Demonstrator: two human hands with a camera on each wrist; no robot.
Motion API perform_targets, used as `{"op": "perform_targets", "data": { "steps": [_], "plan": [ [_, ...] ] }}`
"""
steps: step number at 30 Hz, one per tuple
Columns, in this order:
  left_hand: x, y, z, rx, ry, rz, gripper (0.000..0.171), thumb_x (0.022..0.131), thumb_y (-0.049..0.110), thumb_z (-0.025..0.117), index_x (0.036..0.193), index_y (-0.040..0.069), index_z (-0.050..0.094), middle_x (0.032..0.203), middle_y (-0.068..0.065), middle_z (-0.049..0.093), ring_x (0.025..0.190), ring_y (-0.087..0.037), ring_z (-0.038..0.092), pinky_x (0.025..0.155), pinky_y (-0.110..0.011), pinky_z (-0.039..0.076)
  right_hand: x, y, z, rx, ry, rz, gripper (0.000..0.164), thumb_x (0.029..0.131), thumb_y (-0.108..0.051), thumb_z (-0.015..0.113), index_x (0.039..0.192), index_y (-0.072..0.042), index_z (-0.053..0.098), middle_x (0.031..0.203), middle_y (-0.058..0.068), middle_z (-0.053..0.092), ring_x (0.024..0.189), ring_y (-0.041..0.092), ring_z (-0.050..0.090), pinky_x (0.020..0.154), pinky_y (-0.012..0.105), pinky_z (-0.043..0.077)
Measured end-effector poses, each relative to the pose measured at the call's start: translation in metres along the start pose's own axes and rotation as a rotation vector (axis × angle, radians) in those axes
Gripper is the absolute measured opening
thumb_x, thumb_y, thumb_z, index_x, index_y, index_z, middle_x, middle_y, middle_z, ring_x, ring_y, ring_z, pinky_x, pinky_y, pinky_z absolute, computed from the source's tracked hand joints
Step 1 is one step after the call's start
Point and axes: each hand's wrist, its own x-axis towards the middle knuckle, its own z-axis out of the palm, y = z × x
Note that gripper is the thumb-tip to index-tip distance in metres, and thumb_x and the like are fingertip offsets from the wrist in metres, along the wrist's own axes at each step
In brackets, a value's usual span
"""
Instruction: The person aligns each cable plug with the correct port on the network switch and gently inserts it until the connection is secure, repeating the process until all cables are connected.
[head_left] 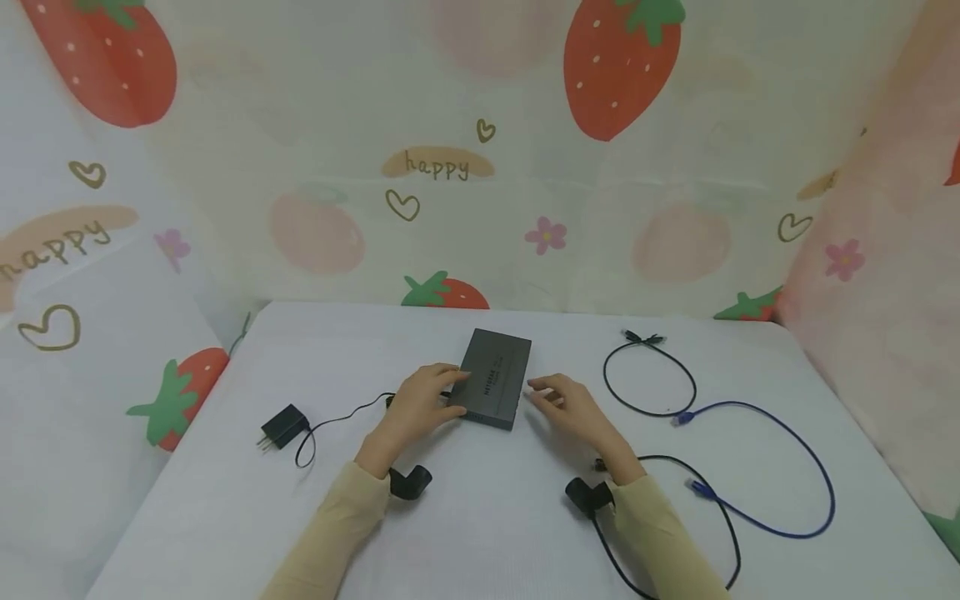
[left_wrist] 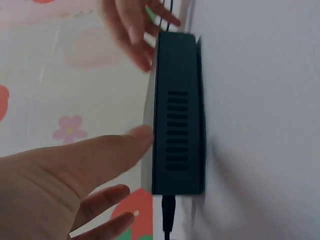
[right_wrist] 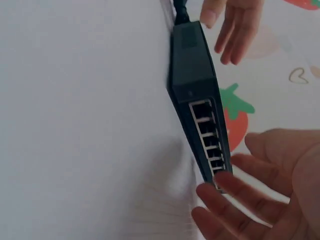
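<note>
Left of the left hand point(head_left: 422, 402) lies a black power adapter point(head_left: 285, 427); that hand is loosely spread, its thumb at the edge of the NETGEAR network switch point(head_left: 493, 379) between the hands, contact hard to tell. Steadying the switch flat without tugging its plugged-in power cord point(left_wrist: 168, 212) seems wisest, while the right hand point(head_left: 573, 408), fingers parted and holding nothing, hovers beside the port row point(right_wrist: 210, 140), a blue Ethernet cable point(head_left: 738, 404) to its right

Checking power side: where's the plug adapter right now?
Head view: the plug adapter lies on the left part of the white table, left of the left hand, its thin cord running right toward that hand.
</note>
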Motion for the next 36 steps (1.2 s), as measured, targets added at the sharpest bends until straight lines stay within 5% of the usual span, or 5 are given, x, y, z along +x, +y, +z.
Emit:
{"op": "perform_targets", "data": {
  "steps": [5,12,18,23,36],
  "plan": [
    [0.001,0.014,0.01,0.072,0.055,0.033,0.038,0.076,0.035,0.075,0.107,0.017,0.065,0.107,-0.001,0.059,0.097,-0.022,0.053,0.074,-0.035,0.048,0.024,0.013,-0.006,0.019,0.07,0.136,0.039,0.095,-0.022,0.053,0.127,-0.001,0.052,0.123,0.021,0.053,0.101,0.035,0.06,0.084,0.044,0.052],
    [-0.004,0.022,0.021,0.063,0.059,-0.03,0.027,0.075,0.038,0.076,0.083,0.02,0.057,0.062,0.011,0.047,0.06,-0.007,0.043,0.048,-0.021,0.035,0.062,0.019,-0.003,0.16,0.038,0.288,0.044,0.096,-0.034,0.048,0.128,-0.005,0.05,0.123,0.017,0.056,0.095,0.027,0.064,0.071,0.029,0.054],
    [-0.005,0.023,0.026,0.075,0.143,0.014,0.025,0.073,0.034,0.077,0.077,0.02,0.056,0.056,0.012,0.044,0.057,-0.006,0.04,0.045,-0.021,0.031,0.083,0.018,0.0,0.195,0.137,0.34,0.041,0.095,-0.036,0.05,0.118,-0.002,0.055,0.113,0.017,0.058,0.085,0.026,0.066,0.063,0.023,0.051],
    [-0.005,0.023,0.026,0.071,0.142,0.009,0.025,0.072,0.034,0.077,0.077,0.02,0.057,0.056,0.012,0.043,0.056,-0.005,0.039,0.045,-0.02,0.031,0.091,0.02,0.006,0.207,0.153,0.376,0.038,0.093,-0.034,0.055,0.115,-0.003,0.059,0.11,0.016,0.062,0.082,0.025,0.066,0.06,0.021,0.048],
    [-0.001,0.021,0.03,0.062,0.155,0.015,0.025,0.069,0.037,0.076,0.074,0.022,0.057,0.056,0.014,0.043,0.056,-0.004,0.04,0.047,-0.019,0.032,0.084,0.026,0.01,0.223,0.199,0.387,0.032,0.092,-0.025,0.058,0.112,0.0,0.059,0.106,0.017,0.062,0.084,0.026,0.064,0.061,0.022,0.048]
  ]
}}
